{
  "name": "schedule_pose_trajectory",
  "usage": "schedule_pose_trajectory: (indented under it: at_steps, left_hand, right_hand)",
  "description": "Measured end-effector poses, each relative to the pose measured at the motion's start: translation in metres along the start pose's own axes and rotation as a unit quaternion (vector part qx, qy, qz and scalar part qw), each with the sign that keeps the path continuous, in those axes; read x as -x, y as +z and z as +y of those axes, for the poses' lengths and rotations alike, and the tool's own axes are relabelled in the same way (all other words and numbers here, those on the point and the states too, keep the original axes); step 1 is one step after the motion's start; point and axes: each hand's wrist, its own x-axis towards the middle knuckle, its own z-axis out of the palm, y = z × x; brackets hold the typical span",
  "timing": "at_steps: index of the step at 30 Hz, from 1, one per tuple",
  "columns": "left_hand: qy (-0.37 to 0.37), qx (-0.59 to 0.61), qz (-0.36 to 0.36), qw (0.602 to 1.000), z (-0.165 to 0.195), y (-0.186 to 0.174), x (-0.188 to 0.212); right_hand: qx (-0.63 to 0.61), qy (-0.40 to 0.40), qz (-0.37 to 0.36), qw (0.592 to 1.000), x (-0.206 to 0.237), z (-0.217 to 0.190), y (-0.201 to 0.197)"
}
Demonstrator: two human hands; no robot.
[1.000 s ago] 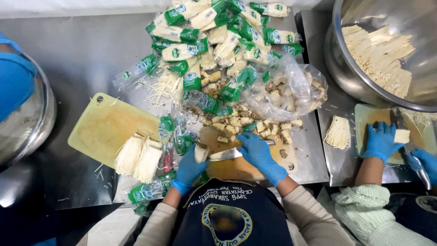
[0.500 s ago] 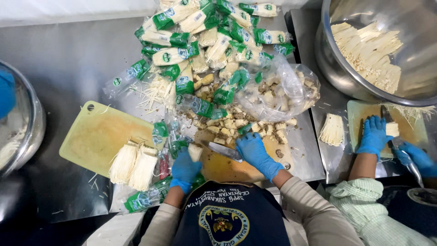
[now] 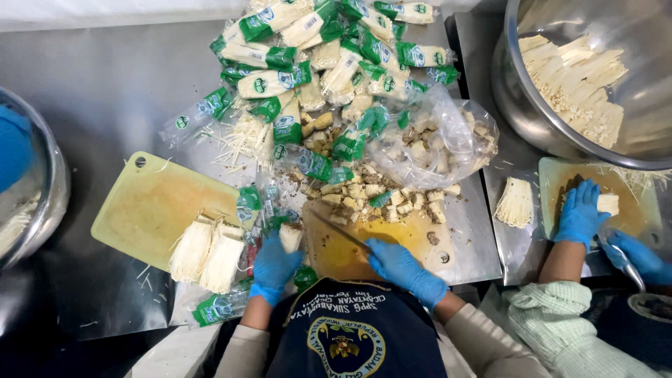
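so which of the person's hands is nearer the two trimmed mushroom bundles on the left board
Left. The left hand sits just right of the mushroom bundles, holding a pack; the right hand is farther right, holding the knife.

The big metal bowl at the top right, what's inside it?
The metal bowl holds a heap of pale trimmed mushroom bundles, lying loose against its far side. The picture's edge cuts off part of the bowl, and whatever lies under the heap is covered.

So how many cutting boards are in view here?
3: a pale green board at left under trimmed mushroom bundles, an orange board before the person, and a co-worker's board at far right. Others may be hidden under the packets.
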Motion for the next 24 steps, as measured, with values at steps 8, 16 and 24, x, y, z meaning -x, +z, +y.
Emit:
schedule_pose_trajectory:
  at_steps: [8,16,24]
  left_hand:
    - [0.052,-0.048,-0.049,0.996,0.032,0.028,-0.013]
    - [0.048,-0.162,-0.085,0.982,0.072,0.054,-0.031]
    - [0.045,-0.162,-0.092,0.982,0.070,0.052,-0.030]
  right_hand:
    - [0.135,0.036,0.040,0.989,-0.048,-0.004,-0.012]
    - [0.089,0.031,0.050,0.994,-0.036,-0.030,0.012]
    - [0.086,0.034,0.005,0.996,-0.031,-0.037,0.012]
